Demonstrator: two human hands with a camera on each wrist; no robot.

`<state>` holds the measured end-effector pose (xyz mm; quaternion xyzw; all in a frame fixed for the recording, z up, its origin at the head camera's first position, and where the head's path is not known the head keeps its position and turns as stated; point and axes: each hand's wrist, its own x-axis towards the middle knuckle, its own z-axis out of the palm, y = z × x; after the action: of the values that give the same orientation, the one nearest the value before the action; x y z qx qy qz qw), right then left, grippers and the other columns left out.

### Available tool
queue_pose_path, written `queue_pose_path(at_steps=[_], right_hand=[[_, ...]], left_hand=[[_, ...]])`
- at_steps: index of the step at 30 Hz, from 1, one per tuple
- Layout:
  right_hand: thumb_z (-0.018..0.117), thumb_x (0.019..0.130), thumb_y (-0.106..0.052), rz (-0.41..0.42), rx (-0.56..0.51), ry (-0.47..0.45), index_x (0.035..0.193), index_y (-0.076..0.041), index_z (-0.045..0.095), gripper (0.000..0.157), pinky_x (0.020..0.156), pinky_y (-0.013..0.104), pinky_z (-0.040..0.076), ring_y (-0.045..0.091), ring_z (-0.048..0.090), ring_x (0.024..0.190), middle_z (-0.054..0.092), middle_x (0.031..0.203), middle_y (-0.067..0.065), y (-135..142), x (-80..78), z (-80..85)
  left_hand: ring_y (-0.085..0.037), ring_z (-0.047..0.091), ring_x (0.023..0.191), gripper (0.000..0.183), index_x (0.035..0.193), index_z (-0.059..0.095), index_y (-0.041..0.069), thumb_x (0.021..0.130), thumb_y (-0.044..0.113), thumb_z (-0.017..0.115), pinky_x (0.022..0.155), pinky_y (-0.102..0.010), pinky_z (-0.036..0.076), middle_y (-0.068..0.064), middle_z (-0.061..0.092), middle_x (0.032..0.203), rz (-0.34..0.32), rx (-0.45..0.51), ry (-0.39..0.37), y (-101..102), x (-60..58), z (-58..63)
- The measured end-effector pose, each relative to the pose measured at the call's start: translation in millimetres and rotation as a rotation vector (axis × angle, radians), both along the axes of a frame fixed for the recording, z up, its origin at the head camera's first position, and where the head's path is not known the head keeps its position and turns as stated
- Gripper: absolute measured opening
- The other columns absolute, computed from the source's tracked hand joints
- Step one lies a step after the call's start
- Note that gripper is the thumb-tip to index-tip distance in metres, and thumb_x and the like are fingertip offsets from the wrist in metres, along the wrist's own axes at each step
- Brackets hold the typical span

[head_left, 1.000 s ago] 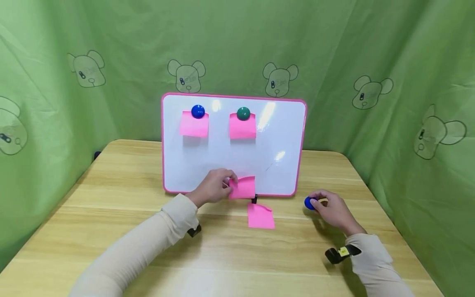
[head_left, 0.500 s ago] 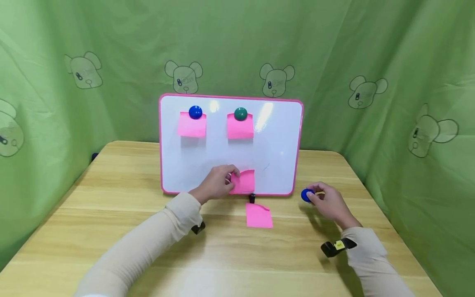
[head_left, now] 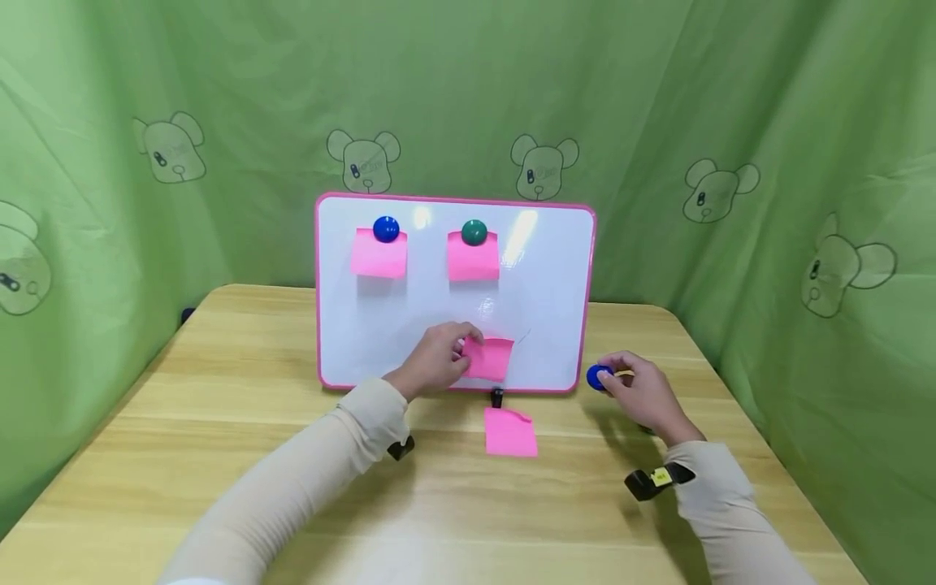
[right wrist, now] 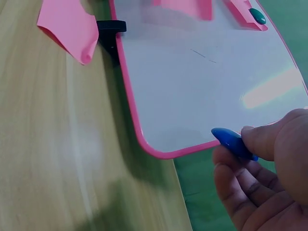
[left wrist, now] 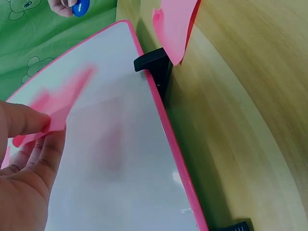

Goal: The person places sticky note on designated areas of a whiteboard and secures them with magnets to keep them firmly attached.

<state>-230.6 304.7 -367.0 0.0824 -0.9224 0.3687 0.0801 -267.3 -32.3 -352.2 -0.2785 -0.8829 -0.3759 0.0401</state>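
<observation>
My left hand (head_left: pixel 436 357) pinches a pink sticky note (head_left: pixel 491 359) by its left edge, before the lower middle of a pink-framed whiteboard (head_left: pixel 409 325). In the left wrist view that note (left wrist: pixel 67 103) is blurred, held between thumb and fingers. To the right of the board, my right hand (head_left: pixel 647 394) pinches a round blue magnet (head_left: pixel 598 377) above the table; the right wrist view shows the magnet (right wrist: pixel 234 143) between thumb and fingertips. On the board's upper half, a blue magnet (head_left: pixel 386 229) and a green magnet (head_left: pixel 474 232) each sit on the top of a pink note.
Another pink note (head_left: pixel 510 432) with a curled top edge lies on the wooden table (head_left: pixel 453 504) in front of the board. A black foot (head_left: pixel 497 397) juts from the board's lower edge. Green curtains (head_left: pixel 439 73) hang behind and on both sides.
My left hand has lifted the pink note slightly and moved it to the right along the lower board. My right hand has come up and left, closer to the board, with the blue magnet.
</observation>
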Motion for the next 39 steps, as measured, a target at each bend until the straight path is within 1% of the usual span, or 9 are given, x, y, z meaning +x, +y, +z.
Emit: queue_pose_path(at_steps=[4, 8, 12, 16, 19, 22, 27, 34, 39], right_hand=[[0.056, 0.099, -0.019, 0.000, -0.014, 0.013, 0.120, 0.003, 0.057, 0.030, 0.070, 0.028, 0.054, 0.030, 0.066, 0.091, 0.060, 0.110, 0.022, -1.6, -2.7, 0.4], [0.055, 0.100, -0.019, -0.006, -0.029, 0.021, 0.120, 0.003, 0.057, 0.030, 0.068, 0.027, 0.054, 0.029, 0.066, 0.091, 0.059, 0.112, 0.023, -4.4, -5.1, 4.3], [0.054, 0.100, -0.019, -0.019, -0.037, 0.025, 0.121, 0.003, 0.056, 0.030, 0.068, 0.025, 0.054, 0.030, 0.066, 0.091, 0.058, 0.113, 0.023, -7.1, -6.7, 9.4], [0.054, 0.100, -0.021, -0.023, -0.049, 0.018, 0.122, 0.003, 0.056, 0.032, 0.070, 0.025, 0.055, 0.031, 0.065, 0.093, 0.057, 0.114, 0.023, -8.9, -8.0, 13.1], [0.055, 0.100, -0.021, -0.023, -0.059, 0.011, 0.123, 0.002, 0.055, 0.033, 0.070, 0.024, 0.055, 0.031, 0.065, 0.094, 0.056, 0.115, 0.023, -10.3, -9.0, 15.4], [0.055, 0.099, -0.021, -0.023, -0.066, 0.014, 0.123, 0.002, 0.055, 0.033, 0.070, 0.023, 0.055, 0.031, 0.065, 0.093, 0.057, 0.115, 0.023, -11.7, -10.5, 17.1], [0.055, 0.099, -0.022, -0.022, -0.082, 0.022, 0.123, 0.002, 0.056, 0.034, 0.072, 0.028, 0.057, 0.030, 0.065, 0.092, 0.057, 0.114, 0.022, -14.5, -13.3, 19.1], [0.055, 0.099, -0.020, -0.030, -0.108, 0.027, 0.121, 0.003, 0.057, 0.032, 0.068, 0.026, 0.056, 0.030, 0.065, 0.090, 0.058, 0.113, 0.022, -18.8, -17.2, 23.0], [0.055, 0.099, -0.022, -0.024, -0.122, 0.038, 0.121, 0.002, 0.057, 0.032, 0.068, 0.026, 0.055, 0.033, 0.065, 0.090, 0.058, 0.111, 0.021, -21.6, -20.8, 26.2]], left_hand=[[-0.021, 0.063, 0.092, 0.022, 0.104, 0.065, 0.009, 0.086, -0.004, 0.062, 0.076, -0.024, 0.054, -0.009, 0.063, 0.105, -0.004, 0.005, 0.022, 3.1, 0.0, 1.7], [-0.021, 0.064, 0.091, 0.017, 0.099, 0.067, 0.006, 0.086, -0.004, 0.062, 0.074, -0.021, 0.054, -0.009, 0.064, 0.101, -0.013, 0.021, 0.050, 7.2, -2.7, 3.7], [-0.021, 0.065, 0.092, 0.019, 0.104, 0.067, 0.005, 0.087, -0.003, 0.062, 0.075, -0.020, 0.053, -0.009, 0.065, 0.105, -0.014, 0.018, 0.062, 11.9, -6.2, 6.4], [-0.020, 0.064, 0.095, 0.022, 0.110, 0.066, 0.005, 0.089, -0.001, 0.062, 0.077, -0.022, 0.053, -0.009, 0.064, 0.110, -0.005, 0.019, 0.023, 16.6, -6.7, 8.9], [-0.020, 0.063, 0.095, 0.024, 0.113, 0.065, 0.005, 0.090, 0.000, 0.062, 0.076, -0.021, 0.053, -0.009, 0.063, 0.112, -0.001, 0.032, -0.002, 19.0, -6.6, 9.2], [-0.019, 0.062, 0.094, 0.027, 0.116, 0.063, 0.006, 0.090, 0.001, 0.063, 0.075, -0.021, 0.053, -0.008, 0.062, 0.113, 0.003, 0.032, -0.012, 20.7, -7.2, 8.8], [-0.018, 0.062, 0.092, 0.032, 0.120, 0.061, 0.008, 0.089, 0.001, 0.064, 0.073, -0.021, 0.053, -0.007, 0.061, 0.111, 0.007, 0.022, -0.004, 22.9, -8.8, 8.8], [-0.017, 0.060, 0.092, 0.039, 0.127, 0.057, 0.010, 0.089, 0.002, 0.064, 0.071, -0.020, 0.053, -0.006, 0.060, 0.116, 0.021, 0.023, -0.037, 27.4, -11.0, 12.2], [-0.016, 0.060, 0.093, 0.042, 0.130, 0.056, 0.010, 0.089, 0.001, 0.064, 0.071, -0.021, 0.053, -0.007, 0.059, 0.120, 0.025, 0.029, -0.026, 30.9, -13.3, 16.0]])
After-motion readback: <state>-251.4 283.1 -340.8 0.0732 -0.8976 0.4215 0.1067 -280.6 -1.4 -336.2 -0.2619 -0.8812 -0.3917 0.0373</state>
